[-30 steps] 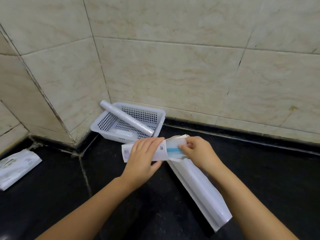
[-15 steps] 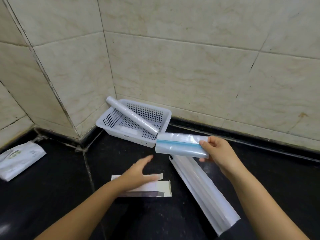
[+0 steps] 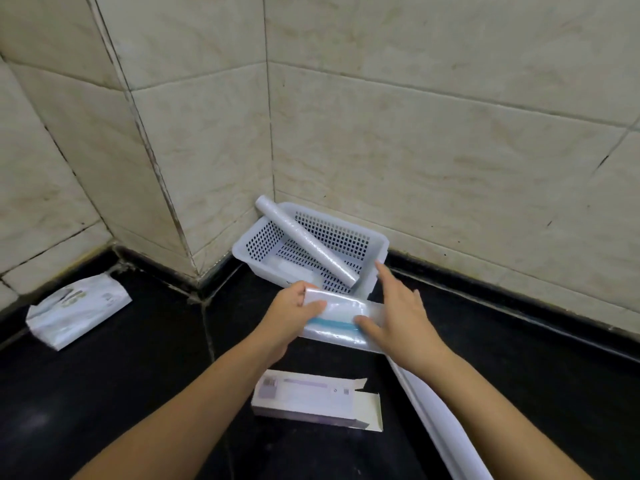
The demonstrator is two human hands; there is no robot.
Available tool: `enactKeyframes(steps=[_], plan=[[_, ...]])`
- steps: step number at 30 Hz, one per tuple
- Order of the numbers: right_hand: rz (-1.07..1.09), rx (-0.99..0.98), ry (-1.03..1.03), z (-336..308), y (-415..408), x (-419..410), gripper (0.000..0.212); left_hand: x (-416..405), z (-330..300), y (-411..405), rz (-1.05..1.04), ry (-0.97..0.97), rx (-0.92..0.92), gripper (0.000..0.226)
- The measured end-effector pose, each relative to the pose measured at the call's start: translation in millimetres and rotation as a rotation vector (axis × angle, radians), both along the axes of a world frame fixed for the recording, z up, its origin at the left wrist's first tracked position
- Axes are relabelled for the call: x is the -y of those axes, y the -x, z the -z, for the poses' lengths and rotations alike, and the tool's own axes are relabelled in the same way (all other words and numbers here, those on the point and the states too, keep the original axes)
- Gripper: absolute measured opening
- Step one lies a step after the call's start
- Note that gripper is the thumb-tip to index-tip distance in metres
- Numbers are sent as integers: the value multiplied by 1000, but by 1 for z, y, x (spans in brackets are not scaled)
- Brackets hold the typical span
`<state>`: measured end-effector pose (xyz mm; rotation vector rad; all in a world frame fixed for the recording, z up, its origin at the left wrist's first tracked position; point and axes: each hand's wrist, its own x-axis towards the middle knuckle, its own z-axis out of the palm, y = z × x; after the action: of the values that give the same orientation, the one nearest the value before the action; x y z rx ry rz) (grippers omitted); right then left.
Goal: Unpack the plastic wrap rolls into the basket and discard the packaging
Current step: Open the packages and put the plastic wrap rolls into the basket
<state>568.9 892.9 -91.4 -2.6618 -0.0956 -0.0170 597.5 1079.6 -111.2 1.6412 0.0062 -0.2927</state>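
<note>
A white perforated basket point(image 3: 375, 252) sits in the tiled corner with one long plastic wrap roll point(image 3: 304, 240) leaning across it, and a flat clear packet lies on its floor. Just in front of the basket I hold a short roll with a blue strip point(image 3: 337, 322). My left hand point(image 3: 294, 315) grips its left end. My right hand point(image 3: 398, 313) lies on its right end, thumb under, fingers spread. An empty small white box point(image 3: 311, 398) lies open on the black counter below my hands.
A long empty white carton point(image 3: 440, 414) lies diagonally on the black counter point(image 3: 138, 358) at the right. A white plastic pouch point(image 3: 74, 311) lies at the far left. Tiled walls close off the back and left.
The roll came out of the small box, which my left hand put down on the counter. My left hand then rose and took the roll's left end; both hands now hold it near the basket.
</note>
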Motion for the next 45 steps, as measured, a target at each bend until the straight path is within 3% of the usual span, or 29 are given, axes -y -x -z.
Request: enactKeyframes(steps=[2,6,8,10,13,15,20,24,27,32,34,36,39,42,45], plan=[[-179,-68,175,0,-27,-25,62,-11,2,-16,35,-20,67,12],[-171,-236,-64,-3,-98,-56,4,-35,17,-68,-56,-34,65,10],[-91,-169,-116,0,-138,-64,29,-50,33,-97,-205,-42,40,10],[-13,-103,-124,6,-172,-70,36,-67,54,-113,-241,-277,161,24],[-44,-96,-93,27,-206,-85,28,-87,95,-116,1,-804,508,37],[-104,-186,-56,47,-218,-98,13,-91,116,-113,89,-955,604,48],[-140,-406,144,92,-217,-117,15,-88,130,-112,98,-1074,579,63],[-164,-309,177,85,-207,-105,27,-88,129,-114,136,-1132,533,71],[-153,-236,91,60,-194,-76,42,-87,125,-114,145,-1153,511,72],[-42,-157,-42,23,-149,0,34,-69,95,-107,175,-1256,376,69],[32,-160,-65,19,-118,33,31,-46,81,-89,164,-1244,506,63],[89,-199,-70,25,-80,65,29,-15,72,-63,185,-1114,703,54],[151,-324,25,50,-16,98,29,39,69,-18,459,-947,819,47],[147,-456,178,84,43,106,45,86,85,23,786,-1035,860,47],[149,-515,217,108,78,107,69,117,100,47,922,-1135,793,45]])
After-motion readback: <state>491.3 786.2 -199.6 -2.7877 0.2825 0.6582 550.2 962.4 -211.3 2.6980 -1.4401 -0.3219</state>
